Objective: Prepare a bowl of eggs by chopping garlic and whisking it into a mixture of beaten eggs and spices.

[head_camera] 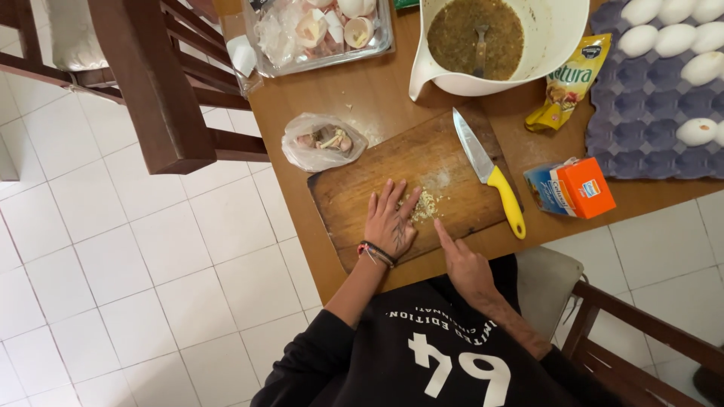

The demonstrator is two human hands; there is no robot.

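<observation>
A small pile of chopped garlic [425, 205] lies on a wooden cutting board [362, 185] near the table's front edge. My left hand [389, 222] rests flat on the board, fingers spread, fingertips touching the left side of the pile. My right hand [461, 260] is beside it at the board's near edge, index finger stretched toward the pile. A knife with a yellow handle [507, 200] lies on the right part of the board, blade pointing away; neither hand touches it.
A white bowl [554, 45] of greenish-brown mixture with a utensil stands behind the board. A plastic bag of garlic [323, 140], a tray of eggshells [320, 30], an egg carton [656, 113], a yellow sachet [571, 79] and an orange-blue box [573, 188] surround it. Chairs [158, 83] flank the table.
</observation>
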